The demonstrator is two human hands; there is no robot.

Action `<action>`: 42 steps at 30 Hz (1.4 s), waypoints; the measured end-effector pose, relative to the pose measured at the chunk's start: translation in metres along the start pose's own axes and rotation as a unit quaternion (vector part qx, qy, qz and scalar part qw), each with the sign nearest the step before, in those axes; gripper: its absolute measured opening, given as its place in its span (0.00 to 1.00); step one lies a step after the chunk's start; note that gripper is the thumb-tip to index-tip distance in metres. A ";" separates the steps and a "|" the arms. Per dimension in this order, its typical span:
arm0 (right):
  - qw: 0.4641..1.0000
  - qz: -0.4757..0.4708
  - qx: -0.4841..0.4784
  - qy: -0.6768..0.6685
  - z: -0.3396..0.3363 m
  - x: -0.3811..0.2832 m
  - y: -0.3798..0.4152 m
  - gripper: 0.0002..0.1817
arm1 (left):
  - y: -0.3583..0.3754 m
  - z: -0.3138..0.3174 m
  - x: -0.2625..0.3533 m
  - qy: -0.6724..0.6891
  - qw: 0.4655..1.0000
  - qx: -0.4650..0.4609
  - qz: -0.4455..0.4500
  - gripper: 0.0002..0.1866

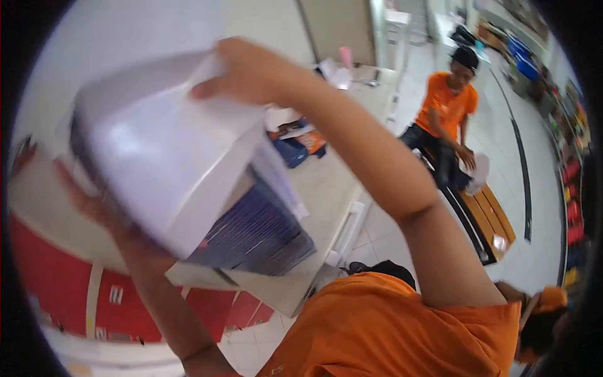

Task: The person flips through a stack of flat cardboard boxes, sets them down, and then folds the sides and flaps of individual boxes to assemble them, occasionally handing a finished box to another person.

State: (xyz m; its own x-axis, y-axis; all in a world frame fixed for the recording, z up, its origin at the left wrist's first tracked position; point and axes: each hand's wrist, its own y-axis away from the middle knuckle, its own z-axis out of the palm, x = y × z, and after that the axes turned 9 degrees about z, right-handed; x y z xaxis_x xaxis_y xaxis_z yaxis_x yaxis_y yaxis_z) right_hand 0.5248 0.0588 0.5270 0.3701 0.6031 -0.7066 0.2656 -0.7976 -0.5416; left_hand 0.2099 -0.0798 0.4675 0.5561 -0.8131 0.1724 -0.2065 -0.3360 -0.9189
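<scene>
A large white glossy sheet-like bundle [151, 144], curved and smeared by motion, is raised between my two hands. My right hand [242, 75] is closed over its upper edge, with the thumb on the near face. My left hand [94, 207] is at the bundle's lower left side, and its fingers are blurred and partly hidden behind it. Just below the bundle, a tall stack of thin dark blue flat pieces [264, 232] stands on the pale table [333, 182]. Loose white sheets [282, 179] stick up along the stack's far side.
Blue and orange packets [301, 144] and a pink object [345, 56] lie farther along the table. A person in orange [446, 100] sits on a wooden bench [483, 213] holding something white. Red panels [132, 308] are at lower left; another person's orange clothing [549, 301] shows at right.
</scene>
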 end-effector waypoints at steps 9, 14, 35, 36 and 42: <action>0.955 0.174 -0.149 -0.191 0.019 -0.054 0.042 0.25 | 0.048 -0.034 0.006 -0.037 0.983 -0.180 -0.011 0.35; 0.936 0.036 -0.031 0.348 0.032 -0.024 0.030 0.20 | 0.042 -0.033 -0.003 -0.082 0.976 -0.176 0.098 0.35; 0.889 0.085 -0.157 0.422 0.040 -0.041 0.027 0.33 | 0.043 -0.008 -0.003 -0.052 0.994 -0.067 0.075 0.28; 0.889 0.086 -0.157 0.422 0.041 -0.043 0.030 0.33 | 0.049 -0.004 -0.004 -0.030 0.994 -0.047 0.092 0.24; 0.876 0.139 -0.160 0.433 0.040 -0.048 0.031 0.30 | 0.047 -0.004 0.016 -0.056 0.988 -0.004 0.146 0.19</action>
State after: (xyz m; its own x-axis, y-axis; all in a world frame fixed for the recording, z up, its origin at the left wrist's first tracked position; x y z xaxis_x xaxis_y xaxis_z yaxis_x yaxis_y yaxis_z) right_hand 0.4799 0.0059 0.5257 0.9598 0.2602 -0.1050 0.2433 -0.9583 -0.1500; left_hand 0.2061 -0.1109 0.4281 0.5571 -0.8184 -0.1407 -0.3781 -0.0991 -0.9204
